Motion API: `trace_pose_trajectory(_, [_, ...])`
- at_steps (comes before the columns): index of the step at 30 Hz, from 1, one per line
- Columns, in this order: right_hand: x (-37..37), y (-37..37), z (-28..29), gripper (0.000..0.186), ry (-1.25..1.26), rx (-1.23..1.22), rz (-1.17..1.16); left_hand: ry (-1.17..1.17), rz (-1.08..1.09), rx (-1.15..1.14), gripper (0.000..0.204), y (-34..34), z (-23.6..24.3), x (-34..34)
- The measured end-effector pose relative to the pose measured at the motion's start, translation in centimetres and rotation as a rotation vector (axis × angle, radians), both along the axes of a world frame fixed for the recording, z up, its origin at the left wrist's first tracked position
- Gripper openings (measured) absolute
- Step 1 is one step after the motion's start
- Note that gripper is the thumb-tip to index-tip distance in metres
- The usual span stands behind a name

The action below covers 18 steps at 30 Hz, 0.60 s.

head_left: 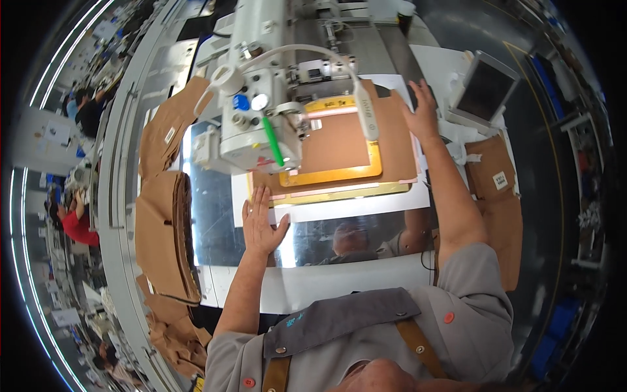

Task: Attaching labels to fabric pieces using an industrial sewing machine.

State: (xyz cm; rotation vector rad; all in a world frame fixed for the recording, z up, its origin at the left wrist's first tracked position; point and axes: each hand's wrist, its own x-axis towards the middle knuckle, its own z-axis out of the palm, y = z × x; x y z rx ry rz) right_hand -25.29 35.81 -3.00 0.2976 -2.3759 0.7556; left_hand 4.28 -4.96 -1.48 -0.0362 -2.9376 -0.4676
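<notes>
A piece of brown fabric lies under a yellow clamp frame at the sewing machine head. Beneath the fabric is a white sheet, and a yellow strip runs along the near side. My left hand rests flat on the sheet's near left part, fingers stretched toward the fabric's corner and thumb apart. At the fabric's far right edge, my right hand is open with fingers apart; its exact contact there cannot be made out. The machine head hides the frame's left part.
A shiny metal plate covers the table. Folded brown pieces are stacked on the left, more brown pieces lie on the right. A screen stands at the far right. A white flexible lamp hangs over the fabric.
</notes>
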Motion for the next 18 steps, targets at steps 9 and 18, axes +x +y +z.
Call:
trace_pose_trajectory(9, [17.8, -0.4, 3.4, 0.058, -0.359, 0.260, 0.240, 0.006, 0.074, 0.035, 0.084, -0.6, -0.6, 0.2])
trace_pose_trajectory(18, [22.5, 0.7, -0.5, 0.058, -0.324, 0.445, 0.218, -0.007, 0.089, -0.068, 0.086, -0.4, -1.2, 0.4])
